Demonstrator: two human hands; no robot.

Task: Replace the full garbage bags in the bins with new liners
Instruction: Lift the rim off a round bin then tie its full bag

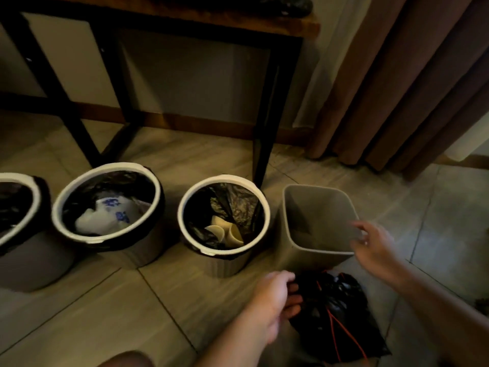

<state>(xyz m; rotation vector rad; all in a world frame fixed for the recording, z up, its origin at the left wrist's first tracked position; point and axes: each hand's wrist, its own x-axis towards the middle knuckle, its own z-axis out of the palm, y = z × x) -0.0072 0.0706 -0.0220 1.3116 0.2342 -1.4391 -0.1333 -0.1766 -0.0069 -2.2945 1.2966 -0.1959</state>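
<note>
Before grey bin [312,207], left grip [275,295] clutches black bag [341,308]; right grip [375,247] by bin.

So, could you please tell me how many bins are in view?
4. Three round lined bins in a row: left bin, cut off; mid-left bin; centre bin. Square bin, unlined, right of them. More may sit off-frame.

My left grip [275,300] comes in from the bottom edge on a bare forearm, knuckles up, fingers curled down into the black bag [333,313]. My right grip [375,247] is further forward, forearm entering from the right, fingers loosely spread and blurred, holding nothing.
</note>
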